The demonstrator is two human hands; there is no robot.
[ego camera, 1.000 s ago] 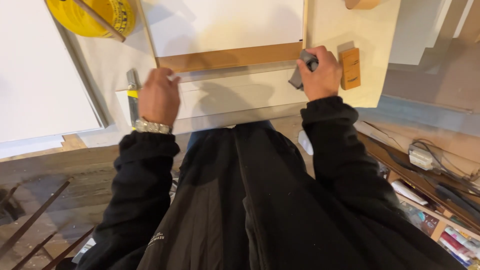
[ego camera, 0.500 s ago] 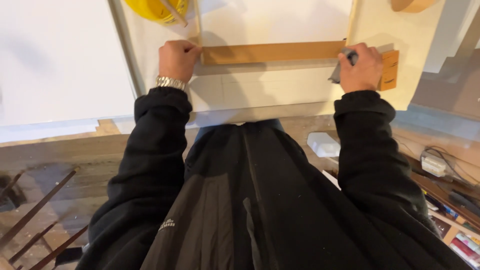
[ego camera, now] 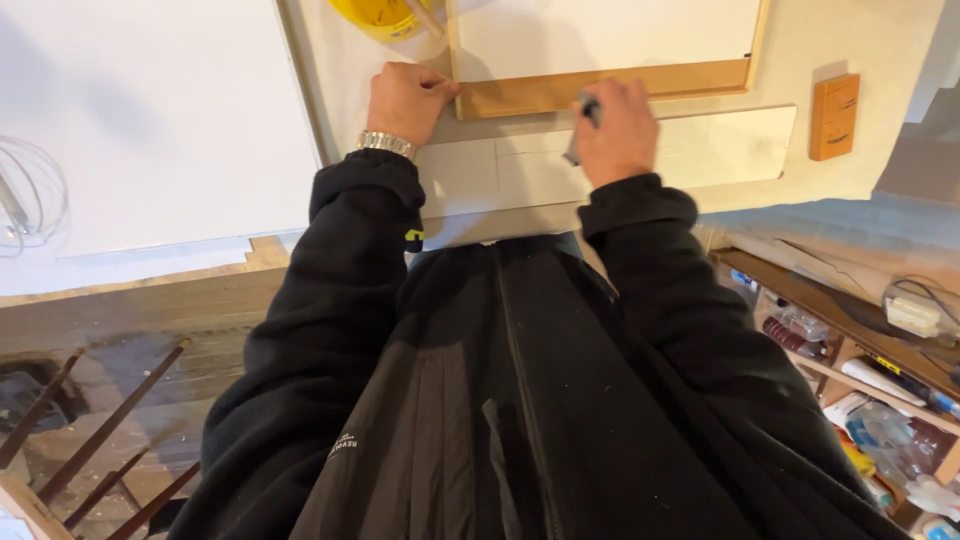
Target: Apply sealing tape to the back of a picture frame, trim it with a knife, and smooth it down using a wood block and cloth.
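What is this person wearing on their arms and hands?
Both arms are in long black jacket sleeves, bunched at the cuffs. The left sleeve has a small yellow mark near the cuff. The left hand is bare, with a silver metal-link wristwatch. The right hand is bare, no glove or watch showing.

Location type: workshop. Indicators: a paper-covered counter carrying a wooden frame, a wooden block and a yellow bucket; rough wooden flooring; an open shelf stocked with bottles, tubes and cables.
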